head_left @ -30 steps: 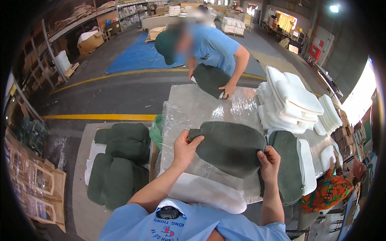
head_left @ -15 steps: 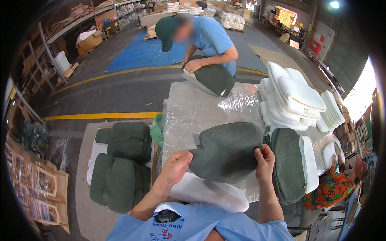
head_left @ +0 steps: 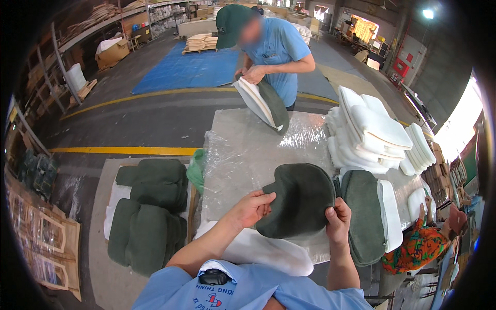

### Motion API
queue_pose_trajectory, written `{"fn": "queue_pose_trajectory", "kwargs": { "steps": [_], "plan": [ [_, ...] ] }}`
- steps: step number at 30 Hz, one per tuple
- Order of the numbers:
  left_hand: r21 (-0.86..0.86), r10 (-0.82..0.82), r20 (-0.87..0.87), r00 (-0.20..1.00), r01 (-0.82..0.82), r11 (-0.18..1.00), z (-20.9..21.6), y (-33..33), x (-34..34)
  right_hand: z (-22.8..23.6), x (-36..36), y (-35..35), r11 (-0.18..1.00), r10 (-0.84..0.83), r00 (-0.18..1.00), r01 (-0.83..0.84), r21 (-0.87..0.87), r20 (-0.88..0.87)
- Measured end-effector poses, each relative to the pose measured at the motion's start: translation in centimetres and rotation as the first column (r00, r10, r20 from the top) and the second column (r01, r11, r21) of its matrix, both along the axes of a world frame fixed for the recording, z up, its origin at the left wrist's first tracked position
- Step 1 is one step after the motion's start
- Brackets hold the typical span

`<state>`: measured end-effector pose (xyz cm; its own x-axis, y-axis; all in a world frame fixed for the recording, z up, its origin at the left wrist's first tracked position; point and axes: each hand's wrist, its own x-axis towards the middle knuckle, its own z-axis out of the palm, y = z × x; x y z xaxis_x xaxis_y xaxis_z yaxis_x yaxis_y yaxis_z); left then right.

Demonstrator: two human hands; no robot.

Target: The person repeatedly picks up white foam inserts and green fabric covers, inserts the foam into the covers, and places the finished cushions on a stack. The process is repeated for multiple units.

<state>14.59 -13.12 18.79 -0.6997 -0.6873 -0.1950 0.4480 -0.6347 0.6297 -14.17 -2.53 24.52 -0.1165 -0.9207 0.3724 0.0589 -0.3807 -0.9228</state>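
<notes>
A dark green fabric cushion cover (head_left: 297,201) is held up over the near part of the table, its edges in both my hands. My left hand (head_left: 253,207) pinches the left edge between thumb and fingers. My right hand (head_left: 338,221) grips the right edge, thumb on top. Below the cover, a white cushion pad (head_left: 266,252) lies along the table's near side. Close to my right hand is a pile of dark green covers (head_left: 361,217), with white pads (head_left: 391,217) beside it.
Across the plastic-covered table (head_left: 232,155), a co-worker (head_left: 281,51) handles a green cover (head_left: 276,106) around a white pad. White pads (head_left: 369,129) are stacked at the right. Green cushions (head_left: 150,227) sit on a low platform at left. Another person (head_left: 421,248) is at far right.
The green cover has tilted more upright and narrowed as my left hand moved right and slightly up. The co-worker has turned the other cover, showing more white pad.
</notes>
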Motion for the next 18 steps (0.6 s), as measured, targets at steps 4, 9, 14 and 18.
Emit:
{"fn": "queue_pose_trajectory", "kwargs": {
  "steps": [4,9,14,18],
  "plan": [
    [-0.109,0.063,-0.086,0.994,-0.072,0.991,5.1,1.1,1.2,0.8,-3.0,2.2,0.988,-0.15,0.987,0.152,0.031,-0.061],
    [-0.147,-0.075,-0.404,0.912,0.016,0.989,2.5,2.7,2.8,-0.1,-3.4,2.8,0.966,-0.257,0.948,0.258,-0.021,-0.19],
    [-0.201,-0.343,-0.436,0.832,0.282,0.938,1.6,1.9,2.9,-0.9,-3.0,1.1,0.976,-0.205,0.972,0.211,0.043,-0.119],
    [-0.078,-0.301,-0.535,0.789,0.309,0.948,3.2,3.2,0.4,-1.1,-2.5,-0.1,0.975,-0.216,0.973,0.219,0.027,-0.085]
  ]
}}
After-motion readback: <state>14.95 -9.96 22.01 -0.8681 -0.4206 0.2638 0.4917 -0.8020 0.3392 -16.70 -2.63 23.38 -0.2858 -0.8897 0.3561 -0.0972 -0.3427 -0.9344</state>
